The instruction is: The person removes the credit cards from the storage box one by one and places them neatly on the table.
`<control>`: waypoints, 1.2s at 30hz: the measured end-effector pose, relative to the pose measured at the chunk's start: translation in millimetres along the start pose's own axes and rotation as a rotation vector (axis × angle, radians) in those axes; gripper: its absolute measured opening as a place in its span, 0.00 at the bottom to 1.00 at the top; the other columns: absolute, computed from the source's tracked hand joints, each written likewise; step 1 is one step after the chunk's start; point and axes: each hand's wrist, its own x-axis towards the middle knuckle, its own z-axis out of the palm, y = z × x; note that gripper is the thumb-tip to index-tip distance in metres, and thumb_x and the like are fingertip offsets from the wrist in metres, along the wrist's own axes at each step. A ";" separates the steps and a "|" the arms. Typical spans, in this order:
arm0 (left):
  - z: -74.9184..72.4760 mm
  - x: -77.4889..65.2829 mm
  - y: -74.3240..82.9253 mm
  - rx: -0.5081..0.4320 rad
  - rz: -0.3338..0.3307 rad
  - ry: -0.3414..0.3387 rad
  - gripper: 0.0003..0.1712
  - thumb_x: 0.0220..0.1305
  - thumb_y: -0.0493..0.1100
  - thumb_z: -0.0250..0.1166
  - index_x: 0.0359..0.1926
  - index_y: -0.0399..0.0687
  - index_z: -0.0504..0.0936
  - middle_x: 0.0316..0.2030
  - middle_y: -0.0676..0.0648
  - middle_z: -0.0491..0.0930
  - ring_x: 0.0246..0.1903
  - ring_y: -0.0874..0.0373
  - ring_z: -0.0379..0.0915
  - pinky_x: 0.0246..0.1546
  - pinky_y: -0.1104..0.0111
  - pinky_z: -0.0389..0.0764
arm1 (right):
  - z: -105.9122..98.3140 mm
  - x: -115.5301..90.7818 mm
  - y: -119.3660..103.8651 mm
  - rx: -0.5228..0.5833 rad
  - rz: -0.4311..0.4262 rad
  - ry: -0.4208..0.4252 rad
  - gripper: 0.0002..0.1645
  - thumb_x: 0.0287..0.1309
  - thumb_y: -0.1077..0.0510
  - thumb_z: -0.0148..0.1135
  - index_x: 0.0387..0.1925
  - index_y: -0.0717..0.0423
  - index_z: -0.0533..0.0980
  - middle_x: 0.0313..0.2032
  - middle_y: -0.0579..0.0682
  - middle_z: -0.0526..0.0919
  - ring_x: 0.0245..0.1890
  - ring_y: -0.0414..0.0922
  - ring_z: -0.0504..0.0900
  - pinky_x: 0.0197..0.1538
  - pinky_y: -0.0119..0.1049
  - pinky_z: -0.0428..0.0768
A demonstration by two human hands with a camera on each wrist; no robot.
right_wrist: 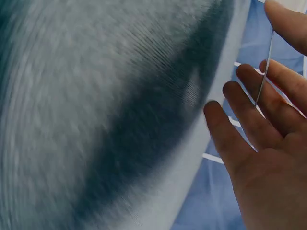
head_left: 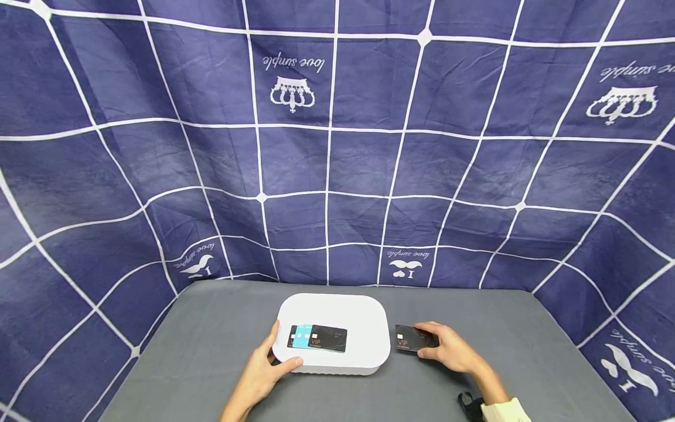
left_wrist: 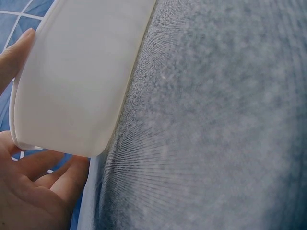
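A white rounded box (head_left: 364,319) sits on the grey table. My left hand (head_left: 262,364) grips its near left corner, with the thumb along the front rim and the fingers at the side. On the box's white surface three cards overlap in a row: a black card marked VIP (head_left: 332,340), a light blue card (head_left: 302,337) and, mostly covered, another black card (head_left: 292,332). Just right of the box, my right hand (head_left: 453,350) pinches a black VIP card (head_left: 408,339) between thumb and fingers. The right wrist view shows this card (right_wrist: 266,62) edge-on.
The grey tabletop (head_left: 221,328) reaches back to a blue curtain (head_left: 358,164) with white lines, which also hangs along both sides. A black strap-like item (head_left: 469,403) shows at the right wrist, beside a pale sleeve (head_left: 506,410).
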 end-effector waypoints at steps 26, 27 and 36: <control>0.4 -0.2 -4.1 -0.043 -0.017 0.002 0.59 0.50 0.41 0.79 0.73 0.26 0.51 0.71 0.30 0.56 0.62 0.38 0.64 0.59 0.63 0.70 | 18.3 21.5 8.7 -0.110 0.035 -0.024 0.32 0.42 0.63 0.74 0.53 0.70 0.78 0.46 0.52 0.73 0.47 0.54 0.68 0.51 0.48 0.68; 0.4 -0.1 -4.0 -0.046 -0.017 0.001 0.59 0.50 0.41 0.79 0.73 0.26 0.51 0.71 0.30 0.56 0.62 0.38 0.64 0.59 0.63 0.70 | 18.6 21.6 8.7 -0.108 0.040 -0.024 0.33 0.42 0.63 0.74 0.53 0.70 0.78 0.46 0.52 0.73 0.48 0.54 0.68 0.51 0.48 0.67; 1.4 0.3 -5.1 -0.063 -0.011 0.002 0.59 0.50 0.40 0.79 0.73 0.26 0.51 0.70 0.29 0.57 0.60 0.39 0.67 0.57 0.65 0.72 | 19.6 21.0 7.1 -0.088 0.056 -0.009 0.33 0.40 0.62 0.73 0.53 0.69 0.78 0.46 0.53 0.72 0.48 0.54 0.68 0.52 0.50 0.67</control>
